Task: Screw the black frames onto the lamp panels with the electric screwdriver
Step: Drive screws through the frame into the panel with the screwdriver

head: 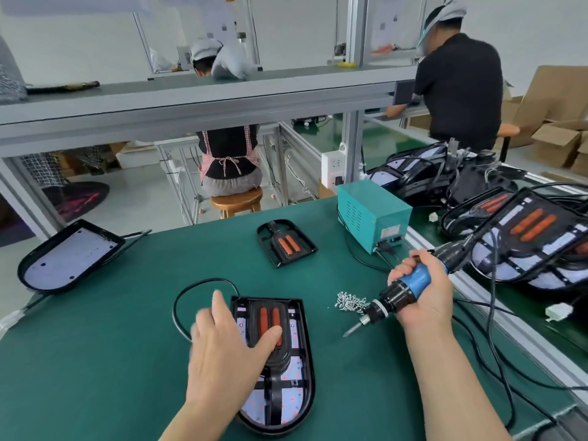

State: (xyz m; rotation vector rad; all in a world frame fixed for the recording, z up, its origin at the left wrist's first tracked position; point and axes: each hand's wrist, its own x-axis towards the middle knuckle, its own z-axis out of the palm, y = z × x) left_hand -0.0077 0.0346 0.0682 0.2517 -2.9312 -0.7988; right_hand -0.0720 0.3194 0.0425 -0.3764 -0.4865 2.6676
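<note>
On the green surface (127, 361), a heap of screws (350, 303) lies just right of the lamp panel (299, 361), and a teal box (372, 214) stands farther off beyond the panel's right side. A loose black frame (286, 243) lies beyond the panel, a second panel (70, 259) well to its left, and a stack of panels (525, 237) far to its right. A black cable (197, 284) loops by its upper left corner. The left grip (222, 351) rests flat and spread on the panel, its thumb on the fitted frame (273, 396). The right grip (423, 297) is curled round the electric screwdriver (413, 281), which is right of the panel with its bit angled toward it, not touching.
</note>
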